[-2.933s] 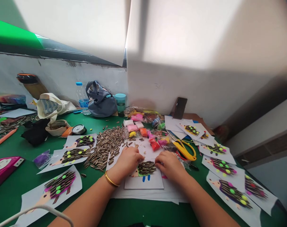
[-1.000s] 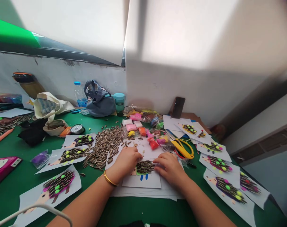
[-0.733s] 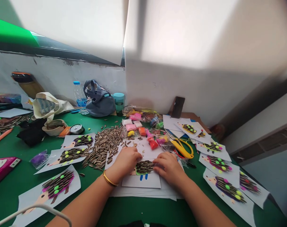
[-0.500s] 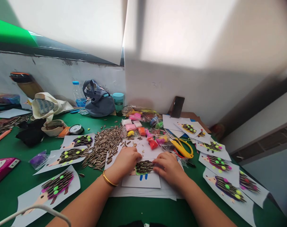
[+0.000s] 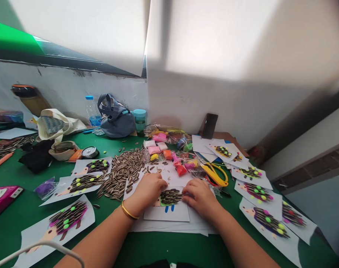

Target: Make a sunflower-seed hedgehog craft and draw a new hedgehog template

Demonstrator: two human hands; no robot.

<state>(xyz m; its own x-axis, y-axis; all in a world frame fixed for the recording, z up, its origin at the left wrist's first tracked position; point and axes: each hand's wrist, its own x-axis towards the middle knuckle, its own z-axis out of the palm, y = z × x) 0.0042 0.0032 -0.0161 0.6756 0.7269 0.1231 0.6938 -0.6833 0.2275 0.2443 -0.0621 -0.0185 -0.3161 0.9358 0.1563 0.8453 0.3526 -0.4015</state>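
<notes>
A white card lies on white paper in front of me, bearing a hedgehog figure with a back of striped seeds, a green edge and two blue legs. My left hand, with a gold bangle at the wrist, rests over the figure's head end, its fingers bent together; anything between them is hidden. My right hand touches the right end of the seeds, fingers curled and slightly apart, with nothing visible in it. A pile of sunflower seeds lies left of the paper.
Bagged coloured clay and yellow-handled scissors lie behind my hands. Hedgehog cards are spread on both sides. A blue bag, a cup and a phone stand by the wall. A pale cable crosses the lower left.
My right hand's fingers have shifted very slightly at the right end of the seeds. Everything else looks the same.
</notes>
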